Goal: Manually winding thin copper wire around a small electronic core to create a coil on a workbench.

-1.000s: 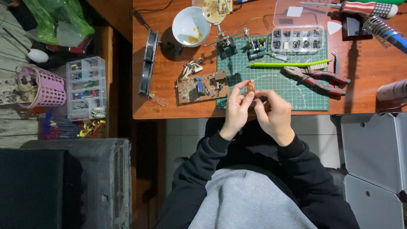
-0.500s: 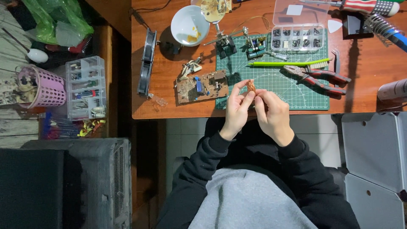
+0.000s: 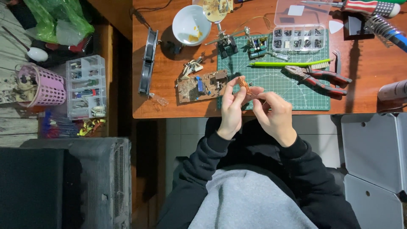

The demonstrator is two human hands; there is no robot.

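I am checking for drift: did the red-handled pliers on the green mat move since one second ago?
No. The red-handled pliers lie at the same spot on the green cutting mat, below the yellow-green brush.

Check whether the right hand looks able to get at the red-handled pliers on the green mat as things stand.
Probably yes. The pliers lie in the open on the cutting mat, just beyond the right hand, nothing between. But both hands grip a small coppery part, so the right hand must let go first.
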